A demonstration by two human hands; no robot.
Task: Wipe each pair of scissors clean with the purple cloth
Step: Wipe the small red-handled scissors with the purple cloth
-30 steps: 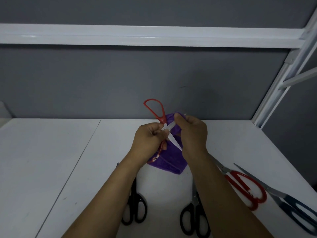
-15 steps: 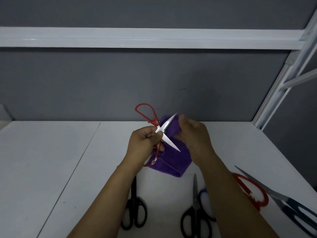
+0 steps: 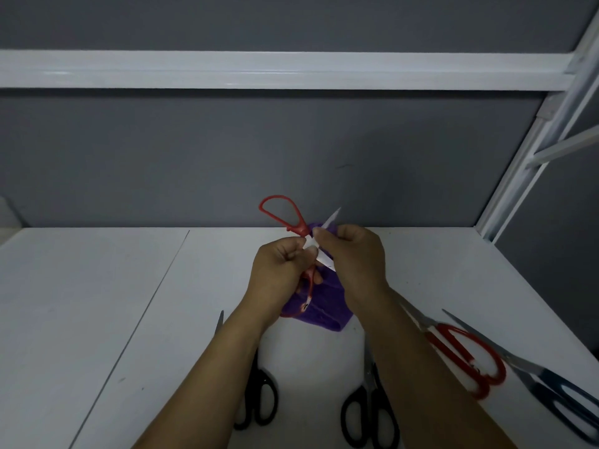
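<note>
My left hand grips a pair of red-handled scissors near the pivot, with the blades spread apart above the white table. One red loop sticks up behind my fingers; the other hangs below my palm. My right hand holds the purple cloth and pinches it around one blade, whose tip pokes out above my fingers. The cloth hangs down between both wrists. Much of the blades is hidden by my fingers.
Two black-handled scissors lie on the table under my forearms. At the right lie another red-handled pair and a blue-handled pair. A grey wall and a white frame post bound the table.
My right hand has slid back along the blade toward the pivot with the cloth. The scissors have tilted a little and the upper blade tip shows again.
</note>
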